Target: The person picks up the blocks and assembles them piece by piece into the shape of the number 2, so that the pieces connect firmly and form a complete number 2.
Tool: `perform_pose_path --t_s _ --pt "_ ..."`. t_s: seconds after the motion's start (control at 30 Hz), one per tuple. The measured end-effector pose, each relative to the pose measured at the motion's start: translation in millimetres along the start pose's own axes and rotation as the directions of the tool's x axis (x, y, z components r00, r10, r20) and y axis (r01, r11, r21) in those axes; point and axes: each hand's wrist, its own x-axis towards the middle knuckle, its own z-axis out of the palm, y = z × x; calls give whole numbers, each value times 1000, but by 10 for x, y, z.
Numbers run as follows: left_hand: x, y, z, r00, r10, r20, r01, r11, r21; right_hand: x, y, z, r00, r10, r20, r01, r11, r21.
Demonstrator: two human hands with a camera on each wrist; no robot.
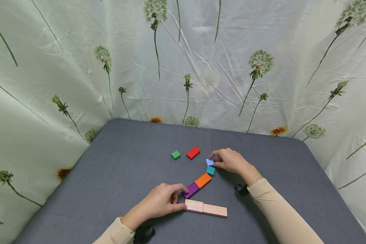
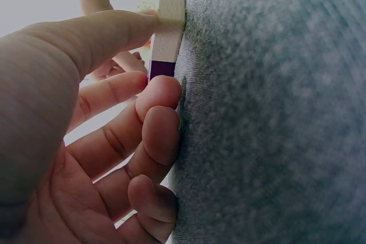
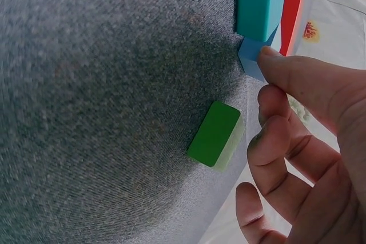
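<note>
My left hand (image 1: 163, 200) touches the near-left end of a purple block (image 1: 192, 189) with its index finger. Its thumb lies against the left end of a plain wooden block (image 1: 194, 205). A light blue block (image 1: 209, 162) is pinched between the thumb and index finger of my right hand (image 1: 230, 161). This block stands at the far end of a curved row, against a teal block (image 1: 210, 170). An orange block (image 1: 203, 180) links teal and purple. In the right wrist view, a green block (image 3: 214, 135) lies beneath my right hand, hidden from the head view.
A second plain wooden block (image 1: 215, 210) continues the front row to the right. Farther back lie a red block (image 1: 193, 153) and a small green block (image 1: 176, 155). The grey cloth tabletop (image 1: 125, 159) ends at a flowered curtain (image 1: 201, 67).
</note>
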Motion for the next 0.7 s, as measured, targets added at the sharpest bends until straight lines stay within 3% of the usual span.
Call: perform_pose_path --t_s 0.7 --pt "6 4 -5 1000 -2 3 2 1000 6 -6 -4 -13 1000 4 2 -3 1000 -5"
